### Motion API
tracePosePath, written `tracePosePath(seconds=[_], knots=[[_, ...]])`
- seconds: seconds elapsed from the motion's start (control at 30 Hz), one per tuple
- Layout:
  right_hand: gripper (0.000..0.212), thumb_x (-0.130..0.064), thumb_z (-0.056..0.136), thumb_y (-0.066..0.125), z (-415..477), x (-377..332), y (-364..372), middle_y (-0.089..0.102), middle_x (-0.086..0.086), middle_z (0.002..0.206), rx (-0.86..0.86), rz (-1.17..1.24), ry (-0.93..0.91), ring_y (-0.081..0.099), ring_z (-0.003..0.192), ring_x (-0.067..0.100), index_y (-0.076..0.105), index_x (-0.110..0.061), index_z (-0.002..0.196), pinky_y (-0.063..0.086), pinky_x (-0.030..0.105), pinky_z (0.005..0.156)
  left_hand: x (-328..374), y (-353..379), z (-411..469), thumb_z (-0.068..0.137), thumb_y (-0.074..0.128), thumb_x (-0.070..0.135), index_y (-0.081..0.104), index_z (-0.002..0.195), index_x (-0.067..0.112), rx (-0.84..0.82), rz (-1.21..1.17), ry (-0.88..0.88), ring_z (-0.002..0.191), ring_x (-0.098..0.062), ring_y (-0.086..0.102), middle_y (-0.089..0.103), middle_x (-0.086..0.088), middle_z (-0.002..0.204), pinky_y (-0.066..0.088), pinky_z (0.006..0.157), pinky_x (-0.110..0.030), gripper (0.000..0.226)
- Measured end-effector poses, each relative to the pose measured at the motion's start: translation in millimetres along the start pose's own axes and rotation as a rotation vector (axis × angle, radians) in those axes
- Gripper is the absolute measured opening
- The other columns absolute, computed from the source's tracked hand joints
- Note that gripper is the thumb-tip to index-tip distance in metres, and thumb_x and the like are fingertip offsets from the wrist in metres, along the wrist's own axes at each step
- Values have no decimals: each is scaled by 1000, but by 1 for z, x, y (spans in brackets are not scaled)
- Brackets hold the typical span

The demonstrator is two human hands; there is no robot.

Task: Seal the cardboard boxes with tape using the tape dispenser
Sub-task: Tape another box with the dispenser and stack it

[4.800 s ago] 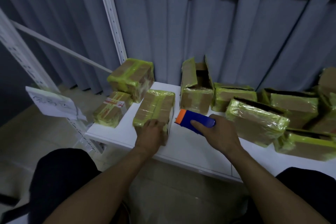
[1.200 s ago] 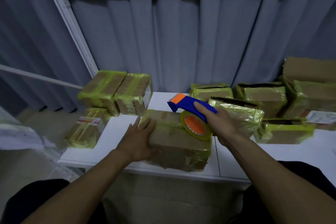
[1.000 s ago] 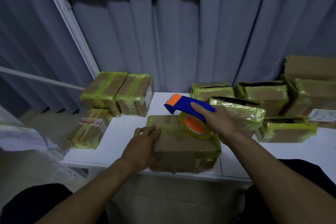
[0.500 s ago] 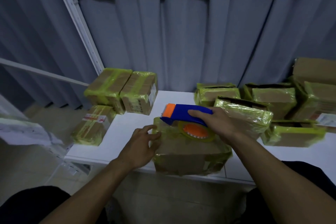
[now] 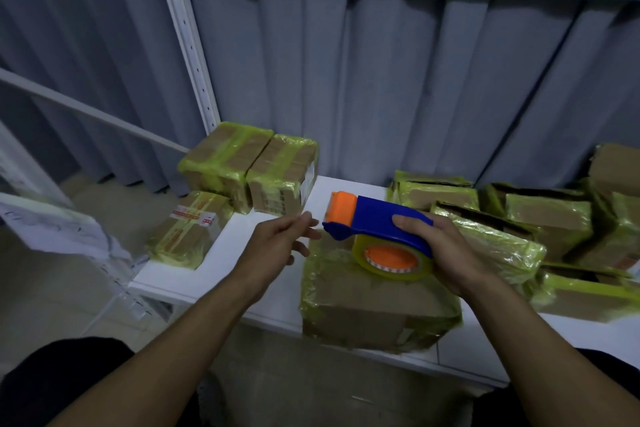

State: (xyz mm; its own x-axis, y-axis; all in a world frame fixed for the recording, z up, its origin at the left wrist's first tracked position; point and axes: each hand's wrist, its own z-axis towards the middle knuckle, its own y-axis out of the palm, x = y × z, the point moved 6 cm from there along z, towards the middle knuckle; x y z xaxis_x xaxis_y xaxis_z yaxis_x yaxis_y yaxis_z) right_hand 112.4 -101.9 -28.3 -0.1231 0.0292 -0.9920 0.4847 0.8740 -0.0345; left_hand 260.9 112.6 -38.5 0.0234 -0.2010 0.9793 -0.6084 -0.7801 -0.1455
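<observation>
Fingers (image 5: 306,221) of left hand (image 5: 277,244) loose beside box (image 5: 374,305) corner

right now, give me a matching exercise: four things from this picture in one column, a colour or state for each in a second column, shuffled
1. left hand
2. right hand
3. nearest box
4. tape dispenser

A. blue and orange
B. wrapped in yellow-green tape, at the front edge of the shelf
C. fingers relaxed, holding nothing
D. curled round the tape dispenser

Pairs: 1-C, 2-D, 3-B, 4-A
</observation>
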Motion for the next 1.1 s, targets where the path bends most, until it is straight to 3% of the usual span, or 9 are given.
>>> tracePosePath(seconds=[0.3, 0.4, 0.57, 0.7, 0.83, 1.0, 1.1], knots=[[59, -58, 62, 85, -5, -4, 1, 77, 18, 104, -52, 9, -55, 74, 96, 37, 79, -19, 105, 57, 44, 86, 8, 8, -3, 96, 63, 29, 76, 98, 19, -73, -160, -5, 76, -17, 56, 73, 1, 91, 43, 67, -30, 16], [53, -54, 65, 83, -6, -4, 1, 76, 18, 105, -55, 17, -52, 73, 97, 38, 79, -19, 104, 56, 46, 87, 12, 4, -1, 93, 67, 21, 75, 95, 19, -40, -118, 16, 73, -14, 57, 71, 4, 79, 45, 68, -31, 8], [47, -41, 78, 76, -8, -3, 0, 76, 17, 105, -46, 2, -30, 73, 98, 39, 74, -10, 114, 58, 44, 85, 3, 8, 0, 94, 64, 20, 74, 93, 17, -58, -147, -74, 75, -16, 54, 70, 4, 82, 43, 67, -31, 10], [59, -49, 72, 81, -9, -5, 2, 77, 15, 103, -42, -50, -29, 74, 96, 34, 73, -9, 114, 59, 44, 86, -2, 7, 3, 94, 65, 27, 76, 97, 16, 7, -93, -98, 73, -12, 51, 70, 4, 81, 42, 64, -29, 15], [46, -45, 81, 81, -13, -8, 8, 79, 9, 99, -52, -136, -30, 76, 92, 28, 75, -13, 113, 59, 48, 90, -3, 2, 9, 94, 65, 19, 74, 95, 14, 11, -46, -89, 73, -6, 57, 71, 5, 81, 42, 65, -27, 10], [46, -44, 78, 75, -17, -15, 6, 79, 7, 99, -53, -170, 6, 76, 93, 26, 76, -14, 113, 59, 46, 93, -6, -14, 17, 92, 68, 15, 73, 90, 15, 55, -53, -122, 82, -13, 56, 70, -1, 85, 42, 68, -30, 6], [39, -40, 80, 76, -16, -19, -6, 79, 7, 99, -39, -180, 29, 76, 93, 26, 77, -15, 110, 58, 48, 95, -15, -31, 22, 91, 70, 16, 73, 89, 13, 114, -77, -133, 78, -17, 50, 70, -2, 82, 37, 62, -30, 5]])
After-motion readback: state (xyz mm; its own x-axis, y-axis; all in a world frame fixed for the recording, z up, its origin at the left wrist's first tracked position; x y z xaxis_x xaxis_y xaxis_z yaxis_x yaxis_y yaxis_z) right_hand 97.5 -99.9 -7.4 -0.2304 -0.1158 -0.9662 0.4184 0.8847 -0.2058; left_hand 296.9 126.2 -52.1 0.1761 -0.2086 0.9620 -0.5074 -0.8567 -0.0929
